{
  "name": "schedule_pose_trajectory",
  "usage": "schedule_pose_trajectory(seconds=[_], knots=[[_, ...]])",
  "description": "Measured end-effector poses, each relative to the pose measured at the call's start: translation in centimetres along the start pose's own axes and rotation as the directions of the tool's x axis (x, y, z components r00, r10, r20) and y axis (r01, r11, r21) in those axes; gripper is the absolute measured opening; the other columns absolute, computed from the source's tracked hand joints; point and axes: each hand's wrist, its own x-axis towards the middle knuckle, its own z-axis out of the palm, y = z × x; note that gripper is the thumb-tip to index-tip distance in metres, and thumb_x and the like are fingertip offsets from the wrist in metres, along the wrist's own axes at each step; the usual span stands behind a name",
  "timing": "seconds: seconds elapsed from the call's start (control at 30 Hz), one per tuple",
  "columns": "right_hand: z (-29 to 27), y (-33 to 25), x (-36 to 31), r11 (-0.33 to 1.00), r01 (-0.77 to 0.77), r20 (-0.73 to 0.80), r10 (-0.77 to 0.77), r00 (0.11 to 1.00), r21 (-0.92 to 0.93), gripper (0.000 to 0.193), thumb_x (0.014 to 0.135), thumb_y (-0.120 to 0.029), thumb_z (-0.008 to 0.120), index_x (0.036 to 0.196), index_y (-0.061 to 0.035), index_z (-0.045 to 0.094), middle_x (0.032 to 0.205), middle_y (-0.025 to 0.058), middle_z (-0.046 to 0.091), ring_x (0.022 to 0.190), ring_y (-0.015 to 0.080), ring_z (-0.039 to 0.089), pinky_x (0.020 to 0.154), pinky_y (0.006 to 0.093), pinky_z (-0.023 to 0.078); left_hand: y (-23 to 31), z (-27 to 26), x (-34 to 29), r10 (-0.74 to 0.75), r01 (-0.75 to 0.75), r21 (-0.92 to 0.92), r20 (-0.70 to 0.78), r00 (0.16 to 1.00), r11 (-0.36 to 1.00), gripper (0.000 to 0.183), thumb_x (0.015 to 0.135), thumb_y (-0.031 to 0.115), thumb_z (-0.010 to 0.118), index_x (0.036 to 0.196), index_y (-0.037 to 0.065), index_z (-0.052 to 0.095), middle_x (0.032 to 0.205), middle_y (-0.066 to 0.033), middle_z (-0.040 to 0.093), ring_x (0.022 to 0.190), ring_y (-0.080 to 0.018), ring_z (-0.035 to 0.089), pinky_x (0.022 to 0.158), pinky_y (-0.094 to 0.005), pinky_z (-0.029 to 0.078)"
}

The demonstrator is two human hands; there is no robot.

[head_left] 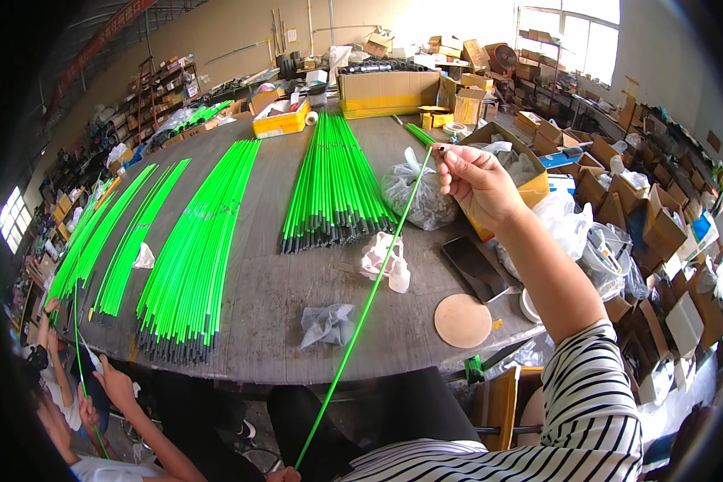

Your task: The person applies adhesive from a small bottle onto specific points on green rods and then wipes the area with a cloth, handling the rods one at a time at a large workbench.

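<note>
A long thin green rod (363,318) runs slantwise from the lower edge up toward my right hand. Only a bit of my left hand (283,475) shows at the bottom edge, closed around the rod's lower end. My right hand (482,183) is raised over the table, thumb and forefinger pinching a small dark piece (443,151) right beside the rod's upper tip. Whether the piece touches the rod I cannot tell. Beyond the hand sits a clear bag of small grey parts (420,195). Below the rod's middle lies a crumpled plastic bag (328,324).
Bundles of green rods (333,181) with black ends lie on the grey table (257,317). A phone (474,269), a round tan disc (463,320) and a small white bottle (398,275) are near me. Co-workers' hands (118,386) hold another rod at left. Cardboard boxes (667,225) crowd the right.
</note>
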Motion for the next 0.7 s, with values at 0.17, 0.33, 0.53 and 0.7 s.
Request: schedule_pose_trajectory(seconds=[0.17,0.33,0.53,0.7], knots=[[1.1,-0.7,-0.2,0.999,0.013,-0.022,-0.014,1.000,-0.031,0.021,0.087,-0.009,0.052,0.103,0.0046,0.057,0.071,0.0005,0.054,0.063,0.0076,0.049,0.059,0.0195,0.042,-2.3,-0.9,-0.2,0.006,-0.017,0.131,0.087,0.996,0.991,0.027,0.086,0.019,0.047,0.073,-0.002,0.056,0.061,-0.0080,0.053,0.058,-0.0152,0.048,0.053,-0.0309,0.039],[1.2,-1.2,-0.1,0.999,0.014,0.005,-0.013,1.000,-0.044,0.017,0.086,-0.010,0.054,0.097,0.0029,0.059,0.068,-0.0004,0.052,0.061,0.0070,0.047,0.057,0.0196,0.040,-2.8,-0.6,-0.2,0.065,-0.074,0.134,0.067,0.996,0.988,0.027,0.086,0.020,0.047,0.082,-0.003,0.060,0.067,-0.0117,0.059,0.062,-0.0197,0.054,0.058,-0.0315,0.044],[1.4,-1.8,-0.3,0.994,-0.056,0.020,0.058,0.998,-0.099,0.014,0.085,-0.013,0.057,0.089,-0.0001,0.060,0.066,-0.0008,0.050,0.057,0.0063,0.044,0.052,0.0200,0.037,-2.2,-0.7,0.0,0.086,-0.096,0.148,0.076,0.993,0.984,0.026,0.085,0.018,0.047,0.078,-0.003,0.058,0.063,-0.0119,0.056,0.059,-0.0194,0.052,0.055,-0.0323,0.042],[1.9,-3.0,-0.1,0.976,-0.192,-0.001,0.193,0.981,-0.106,0.018,0.084,-0.019,0.060,0.073,-0.0040,0.056,0.061,-0.0027,0.050,0.050,0.0048,0.042,0.044,0.0192,0.034,-3.8,-1.2,-0.1,0.107,-0.123,0.149,0.111,0.988,0.981,0.024,0.084,0.015,0.046,0.071,-0.002,0.055,0.058,-0.0110,0.051,0.054,-0.0180,0.047,0.051,-0.0327,0.038]])
